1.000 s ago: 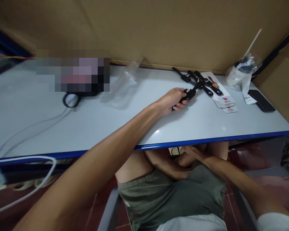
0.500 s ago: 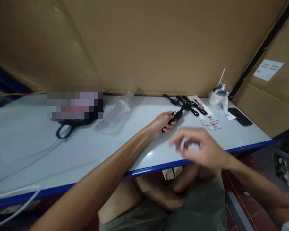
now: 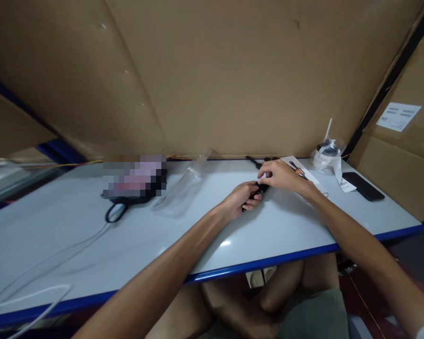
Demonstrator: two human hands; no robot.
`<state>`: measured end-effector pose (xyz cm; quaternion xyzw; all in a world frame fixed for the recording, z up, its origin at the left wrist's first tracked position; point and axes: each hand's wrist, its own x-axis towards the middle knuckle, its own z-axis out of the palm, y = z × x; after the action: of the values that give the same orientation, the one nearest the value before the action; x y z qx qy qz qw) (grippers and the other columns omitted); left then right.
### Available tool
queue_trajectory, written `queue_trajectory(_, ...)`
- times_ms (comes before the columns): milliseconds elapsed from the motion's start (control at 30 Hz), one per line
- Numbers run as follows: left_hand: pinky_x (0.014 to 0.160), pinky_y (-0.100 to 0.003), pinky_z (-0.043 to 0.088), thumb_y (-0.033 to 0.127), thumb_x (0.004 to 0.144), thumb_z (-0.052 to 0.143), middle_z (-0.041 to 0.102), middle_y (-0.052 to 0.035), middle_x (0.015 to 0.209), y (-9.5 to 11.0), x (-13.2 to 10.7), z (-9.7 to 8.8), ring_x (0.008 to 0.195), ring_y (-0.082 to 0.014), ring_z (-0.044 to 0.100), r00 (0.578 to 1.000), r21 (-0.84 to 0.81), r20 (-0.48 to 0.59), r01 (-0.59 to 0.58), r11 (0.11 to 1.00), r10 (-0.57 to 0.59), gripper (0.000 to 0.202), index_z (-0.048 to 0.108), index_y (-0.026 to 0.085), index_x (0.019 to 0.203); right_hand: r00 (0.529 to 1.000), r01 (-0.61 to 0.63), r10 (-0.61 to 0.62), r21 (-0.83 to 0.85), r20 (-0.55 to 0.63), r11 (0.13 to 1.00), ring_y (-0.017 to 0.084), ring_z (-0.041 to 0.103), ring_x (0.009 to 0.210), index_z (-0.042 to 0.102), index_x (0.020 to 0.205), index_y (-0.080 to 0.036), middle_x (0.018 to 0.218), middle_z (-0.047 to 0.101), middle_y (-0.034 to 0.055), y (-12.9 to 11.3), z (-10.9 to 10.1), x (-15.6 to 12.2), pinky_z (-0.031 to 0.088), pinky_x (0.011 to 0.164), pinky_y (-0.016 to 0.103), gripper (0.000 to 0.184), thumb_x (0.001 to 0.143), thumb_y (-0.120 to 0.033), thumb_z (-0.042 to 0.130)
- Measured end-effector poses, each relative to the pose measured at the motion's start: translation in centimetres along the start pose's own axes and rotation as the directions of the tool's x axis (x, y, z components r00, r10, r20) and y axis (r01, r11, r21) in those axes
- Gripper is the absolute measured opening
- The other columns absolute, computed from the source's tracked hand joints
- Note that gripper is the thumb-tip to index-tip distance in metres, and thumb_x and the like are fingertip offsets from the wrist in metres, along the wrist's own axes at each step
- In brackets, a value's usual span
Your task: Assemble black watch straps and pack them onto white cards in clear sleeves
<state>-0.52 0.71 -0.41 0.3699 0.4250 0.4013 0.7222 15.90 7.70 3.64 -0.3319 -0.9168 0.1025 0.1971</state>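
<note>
My left hand [image 3: 243, 197] lies on the white table [image 3: 92, 235] with its fingers wrapped round the handle of a black tool [image 3: 257, 190]. My right hand [image 3: 278, 174] reaches over from the right and pinches the upper end of the same tool with its fingertips. Just behind the hands lie more black-handled tools [image 3: 254, 162] and white printed cards [image 3: 296, 165], partly hidden by my right hand.
An empty clear plastic bag [image 3: 183, 186] lies left of the hands. Further left sits a dark pouch [image 3: 134, 188] with a cable. A bagged bottle [image 3: 326, 153] and a black phone [image 3: 363, 186] are at the far right. Cardboard sheets wall in the back.
My right hand rose from my lap below the table, crossed over the edge and came onto the black tool. The view tilted upward. My left hand kept its grip.
</note>
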Motion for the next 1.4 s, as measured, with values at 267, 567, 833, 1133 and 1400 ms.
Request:
queue_trajectory(267,0.036,-0.013,0.011,0.007,0.091,0.041,0.040,0.0071,0.060,0.0,-0.6,0.7,0.036,-0.0049,0.027,1.000,0.080,-0.016,-0.024,0.996,0.026,0.016,0.043,0.022,0.096,0.993,-0.090,0.093,0.037,-0.068,0.995,0.013,0.061,0.071,0.082,0.096,-0.014,0.076,0.074,0.0031,-0.8,1.6,-0.4,0.037,0.071,0.024,0.024,0.085,-0.005,0.063)
queue_trajectory(567,0.036,-0.013,0.012,0.010,0.090,0.048,0.041,0.0079,0.060,-0.4,-0.5,0.5,0.036,-0.0040,0.026,0.998,0.066,-0.043,-0.044,0.997,0.047,0.015,0.041,0.022,0.096,0.980,-0.125,0.118,-0.032,-0.159,0.992,0.014,0.055,0.068,0.079,0.075,-0.015,0.074,0.072,0.0054,0.0,2.4,-0.6,0.030,0.064,0.027,0.025,0.091,-0.025,0.062)
queue_trajectory(833,0.036,-0.012,0.011,0.009,0.090,0.044,0.040,0.0073,0.059,-0.4,-0.3,0.4,0.036,-0.0043,0.025,0.999,0.078,-0.043,-0.031,0.996,0.034,0.015,0.042,0.022,0.096,0.994,-0.038,0.045,0.075,-0.104,0.997,0.009,0.037,0.057,0.071,0.060,-0.013,0.054,0.045,-0.0035,-0.2,2.4,-0.7,0.021,0.060,0.028,0.041,0.095,-0.032,0.059)
queue_trajectory(1133,0.036,-0.013,0.013,0.009,0.091,0.043,0.039,0.0071,0.060,-0.3,-0.6,0.5,0.036,-0.0041,0.027,0.999,0.076,-0.029,-0.040,0.996,0.042,0.013,0.042,0.021,0.094,0.976,-0.149,0.129,-0.102,-0.176,0.984,0.013,0.040,0.058,0.072,0.063,-0.016,0.060,0.060,0.0027,-0.4,1.8,-0.9,0.023,0.061,0.030,0.034,0.093,-0.026,0.061)
queue_trajectory(1400,0.035,-0.013,0.012,0.008,0.092,0.041,0.039,0.0069,0.059,-0.2,-0.6,0.7,0.036,-0.0043,0.026,0.998,0.070,-0.052,-0.035,0.997,0.039,0.014,0.041,0.022,0.091,0.992,-0.031,0.030,-0.004,-0.123,1.000,0.010,0.033,0.056,0.070,0.059,-0.015,0.053,0.047,-0.0029,-0.1,2.2,-0.9,0.021,0.060,0.028,0.040,0.095,-0.031,0.060)
